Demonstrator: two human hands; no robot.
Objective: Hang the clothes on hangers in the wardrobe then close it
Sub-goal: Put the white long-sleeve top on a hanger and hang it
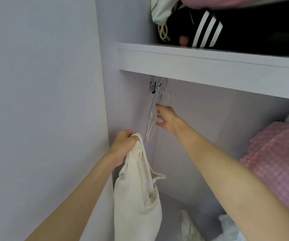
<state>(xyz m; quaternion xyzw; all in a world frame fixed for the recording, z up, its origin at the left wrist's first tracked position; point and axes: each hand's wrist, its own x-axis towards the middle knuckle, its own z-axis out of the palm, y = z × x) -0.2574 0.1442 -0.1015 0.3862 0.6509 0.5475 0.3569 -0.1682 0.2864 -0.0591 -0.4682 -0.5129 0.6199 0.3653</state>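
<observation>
Left hand (123, 142) gripping cream top (136, 197) by its strap, hanging at wardrobe's left wall, right hand (165, 119) fingers curled on clear hangers (151, 122) under shelf (209, 66) at left end

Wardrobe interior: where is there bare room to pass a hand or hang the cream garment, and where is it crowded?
Bare room: below the shelf, between the hangers at the left wall and the pink folded pile. Crowded: the shelf top with the black striped garment, and the wardrobe floor with white cloth. The left hand grips the cream garment; the right hand reaches the hangers.
</observation>
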